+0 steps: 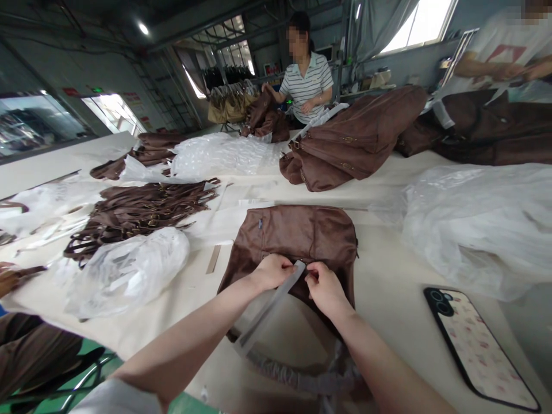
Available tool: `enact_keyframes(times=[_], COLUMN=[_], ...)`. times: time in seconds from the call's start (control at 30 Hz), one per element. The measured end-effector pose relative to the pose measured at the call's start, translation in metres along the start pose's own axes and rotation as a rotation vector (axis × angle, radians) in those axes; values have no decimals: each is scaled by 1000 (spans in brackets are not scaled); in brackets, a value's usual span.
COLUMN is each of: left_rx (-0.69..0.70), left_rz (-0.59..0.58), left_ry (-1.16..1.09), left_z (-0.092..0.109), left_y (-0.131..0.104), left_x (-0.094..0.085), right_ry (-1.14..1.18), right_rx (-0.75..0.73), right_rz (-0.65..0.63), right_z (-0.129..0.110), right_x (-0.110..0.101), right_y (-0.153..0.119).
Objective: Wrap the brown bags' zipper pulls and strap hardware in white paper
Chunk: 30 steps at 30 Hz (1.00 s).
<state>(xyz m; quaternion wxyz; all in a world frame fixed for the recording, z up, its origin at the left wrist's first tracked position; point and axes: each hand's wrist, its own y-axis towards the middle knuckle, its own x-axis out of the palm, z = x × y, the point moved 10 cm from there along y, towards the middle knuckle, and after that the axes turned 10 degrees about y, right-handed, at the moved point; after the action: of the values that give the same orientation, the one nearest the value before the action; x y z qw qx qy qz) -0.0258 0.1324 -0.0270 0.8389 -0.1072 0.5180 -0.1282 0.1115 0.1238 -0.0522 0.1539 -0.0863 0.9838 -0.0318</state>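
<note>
A brown leather bag [302, 230] lies on the table in front of me, its mouth toward me. A translucent plastic strip [276, 305] runs from the bag's opening down toward a strap wrapped in crinkled plastic [293, 376]. My left hand [273, 272] is closed at the strip's upper end, with thumb and forefinger pinched against it. Just across the strip, my right hand [324, 287] pinches at the bag's opening edge. What exactly lies between its fingertips is too small to make out.
A phone [478, 345] lies at right, below a heap of clear plastic [478, 224]. Brown straps [146, 210] and a plastic bundle [133, 270] occupy the left. More brown bags [357, 138] lie across the table. A person in a striped shirt [307, 86] stands opposite.
</note>
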Motion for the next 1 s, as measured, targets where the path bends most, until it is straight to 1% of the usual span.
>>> enact_keyframes(times=[0.13, 0.37, 0.47, 0.63, 0.8, 0.93, 1.0], left_rx=[12, -12, -19, -35, -52, -47, 1], left_rz=[55, 100, 125, 156, 210, 313, 385], left_ry=[29, -38, -76, -94, -24, 99, 196], left_z=[0, -5, -7, -11, -11, 0, 13], left_y=[2, 8, 8, 7, 9, -2, -12], left_x=[-3, 11, 14, 13, 11, 2, -2], right_ry=[119, 266, 329, 381, 395, 418, 450], right_rx=[107, 231, 287, 345, 367, 352, 349], right_rz=[-43, -166, -193, -180, -165, -118, -83], right_z=[9, 26, 32, 35, 34, 33, 32], right_x=[4, 25, 33, 34, 34, 33, 32], right_y=[-1, 3, 6, 7, 7, 10, 11])
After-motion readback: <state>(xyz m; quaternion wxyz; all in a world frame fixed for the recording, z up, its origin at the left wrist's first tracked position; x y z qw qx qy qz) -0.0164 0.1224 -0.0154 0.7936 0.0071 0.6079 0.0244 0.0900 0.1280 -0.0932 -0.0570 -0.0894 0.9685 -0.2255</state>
